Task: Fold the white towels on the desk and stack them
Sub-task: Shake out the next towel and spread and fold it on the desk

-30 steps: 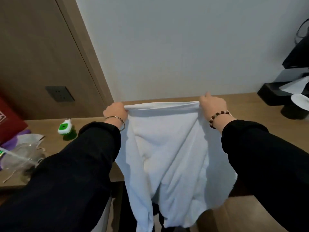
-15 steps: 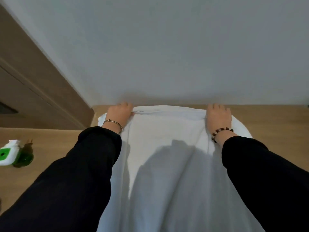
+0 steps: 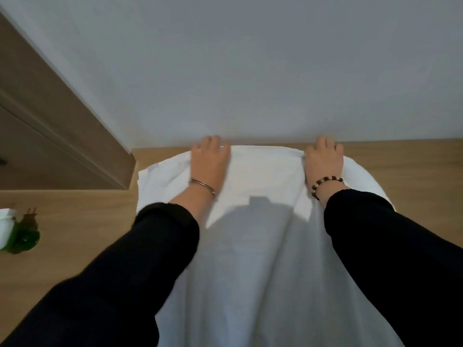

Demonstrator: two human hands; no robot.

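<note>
**First editor:** Since half a second ago, both hands have slid farther across the desk (image 3: pixel 75 216) toward the wall (image 3: pixel 250 71). We see that the left hand (image 3: pixel 210 166) has come off the corner of the white towel (image 3: pixel 260 176) and now lies on the cloth, inward of that corner.

**Second editor:** We agree. The towel lies spread on the desk, its far edge just beside the wall. Its near part runs down between the black sleeves (image 3: pixel 150 246) to the bottom of the frame.

**First editor:** And the fingers?

**Second editor:** We read the left hand as flat, palm down, with straight fingers close together, pressing the towel and pointing at the wall. The right hand (image 3: pixel 323 166) also rests palm down at the far edge, fingers forward. The cloth puckers against its thumb side, but we cannot tell whether the thumb pinches that fold.

**First editor:** We note a metal bangle (image 3: pixel 201 184) on the left wrist and a bead bracelet (image 3: pixel 325 182) on the right.

**Second editor:** A green-and-white object (image 3: pixel 15 234) sits on the desk at the left border, well apart from the towel. A wooden panel (image 3: pixel 50 121) rises beside the wall.
</note>
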